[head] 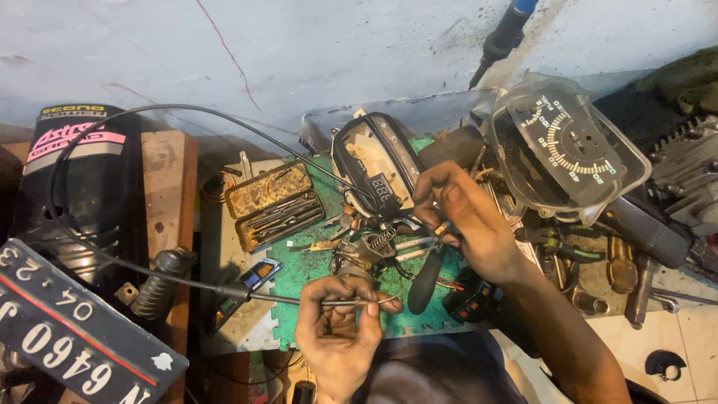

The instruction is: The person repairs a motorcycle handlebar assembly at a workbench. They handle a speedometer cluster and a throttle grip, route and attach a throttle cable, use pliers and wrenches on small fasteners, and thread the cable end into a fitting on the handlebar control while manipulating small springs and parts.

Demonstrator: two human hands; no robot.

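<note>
My left hand (338,329) pinches the soldering iron (299,299) at lower centre, my right hand (467,221) pinches a small component (441,229); the hot tip could scorch the green mat (299,277).

Repair workshop: cluttered bench with green mat (299,280), open tool case (274,204), speedometer cluster (570,146), engine part (692,168).

Green mat (314,280) carries tool case (275,206), screwdriver (426,280)
</note>
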